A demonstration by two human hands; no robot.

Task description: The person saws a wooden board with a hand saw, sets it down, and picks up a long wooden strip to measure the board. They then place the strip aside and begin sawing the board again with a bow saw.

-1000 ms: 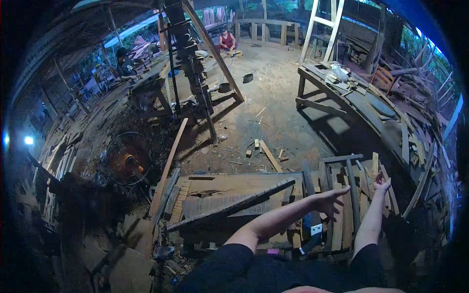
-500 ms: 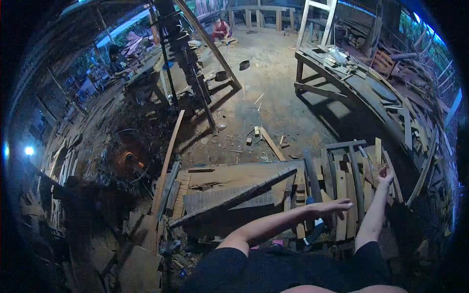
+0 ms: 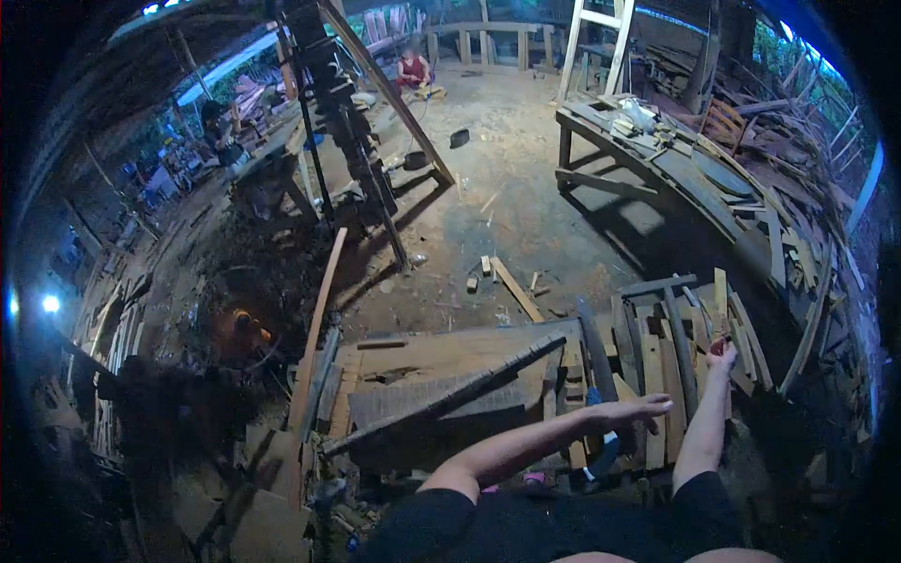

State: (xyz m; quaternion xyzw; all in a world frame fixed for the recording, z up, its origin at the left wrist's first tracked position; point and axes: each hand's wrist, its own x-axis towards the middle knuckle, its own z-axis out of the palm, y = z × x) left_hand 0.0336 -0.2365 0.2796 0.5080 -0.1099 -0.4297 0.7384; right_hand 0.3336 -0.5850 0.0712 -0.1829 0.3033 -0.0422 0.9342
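Observation:
My left hand (image 3: pixel 638 409) is stretched out flat over the wood pile, fingers extended and holding nothing. Beneath it lie wooden boards (image 3: pixel 651 375), apart from the palm as far as I can see. Further right, my right hand (image 3: pixel 721 352) has its fingers curled at the near end of a pale wooden strip (image 3: pixel 721 293). The fingers look closed around that end, though they are small and dim here. Darker lengths of wood (image 3: pixel 748 338) lean just right of this hand.
A large wooden panel (image 3: pixel 441 352) lies in front, crossed by a dark beam (image 3: pixel 450 392). At the left, a fire (image 3: pixel 246 324) glows. A long workbench (image 3: pixel 657 161) holds scraps at the right. A person in red (image 3: pixel 413 70) sits far back; another person (image 3: pixel 216 131) is left.
My right hand has moved down and left to the pale strip, and its fingers have curled. The left hand stays stretched out. The view has shifted slightly.

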